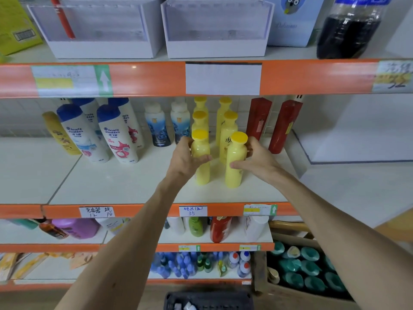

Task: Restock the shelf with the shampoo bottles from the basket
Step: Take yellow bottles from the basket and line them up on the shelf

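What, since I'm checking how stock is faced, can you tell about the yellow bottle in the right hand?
The yellow bottle is tall, slim and glossy, plastic by its look: pale yellow body, narrowed neck, flat round cap in a deeper yellow. It stands about upright, its base seemingly on the white shelf, foremost in the right-hand yellow row. The right hand grips its upper body, thumb across the front, fingers behind. No label is readable.

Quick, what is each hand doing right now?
Left hand: holds the left yellow bottle.
Right hand: holds the right yellow bottle.
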`<state>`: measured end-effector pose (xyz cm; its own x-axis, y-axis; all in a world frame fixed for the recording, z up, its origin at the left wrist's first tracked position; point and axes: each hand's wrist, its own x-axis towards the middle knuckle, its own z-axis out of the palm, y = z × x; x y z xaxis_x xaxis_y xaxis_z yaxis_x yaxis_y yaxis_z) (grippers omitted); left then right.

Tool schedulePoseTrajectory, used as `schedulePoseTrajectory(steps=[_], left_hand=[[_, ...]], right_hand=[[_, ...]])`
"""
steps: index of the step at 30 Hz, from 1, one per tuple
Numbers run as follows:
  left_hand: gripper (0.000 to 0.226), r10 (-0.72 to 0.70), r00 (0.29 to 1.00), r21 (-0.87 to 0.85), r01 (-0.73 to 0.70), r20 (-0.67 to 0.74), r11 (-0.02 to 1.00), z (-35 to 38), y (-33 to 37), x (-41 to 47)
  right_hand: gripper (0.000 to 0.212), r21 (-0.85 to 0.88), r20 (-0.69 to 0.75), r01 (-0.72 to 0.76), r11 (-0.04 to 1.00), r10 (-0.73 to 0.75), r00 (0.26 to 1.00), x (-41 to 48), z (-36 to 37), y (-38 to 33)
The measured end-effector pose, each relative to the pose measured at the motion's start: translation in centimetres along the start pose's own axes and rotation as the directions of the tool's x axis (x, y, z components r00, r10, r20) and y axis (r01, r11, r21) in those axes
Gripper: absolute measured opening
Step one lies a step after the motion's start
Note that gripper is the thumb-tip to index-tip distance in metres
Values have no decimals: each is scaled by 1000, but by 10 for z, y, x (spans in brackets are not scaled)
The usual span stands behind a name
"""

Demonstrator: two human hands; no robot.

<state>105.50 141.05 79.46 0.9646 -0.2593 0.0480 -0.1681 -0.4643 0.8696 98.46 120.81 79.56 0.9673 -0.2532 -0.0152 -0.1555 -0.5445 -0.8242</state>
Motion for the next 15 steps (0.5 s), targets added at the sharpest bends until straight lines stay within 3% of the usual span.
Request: schedulePoseTrajectory(steps=[2, 5, 9, 11, 15], left_hand=[[53, 0, 997, 9, -1, 82, 1000, -7, -3, 5], [54, 7, 984, 33, -13, 179, 999, -15, 0, 9], [68, -14, 999, -96, 18, 44, 995, -4, 11, 4], [71, -1, 1000, -80, 0, -9, 997, 1, 8, 6], [54, 13, 994, -21, -10, 109, 1000, -12, 8, 11]], right_hand=[[70, -46, -74, 5, 999, -8, 997, 1, 6, -2], [70, 41, 6, 13, 999, -13, 1000, 1, 9, 0], [67, 143, 134, -5, 990, -14, 991, 0, -2, 2], [65, 129, 134, -12, 992, -5, 991, 2, -5, 1], [66, 35, 7, 24, 999, -24, 1000, 3, 0, -5]])
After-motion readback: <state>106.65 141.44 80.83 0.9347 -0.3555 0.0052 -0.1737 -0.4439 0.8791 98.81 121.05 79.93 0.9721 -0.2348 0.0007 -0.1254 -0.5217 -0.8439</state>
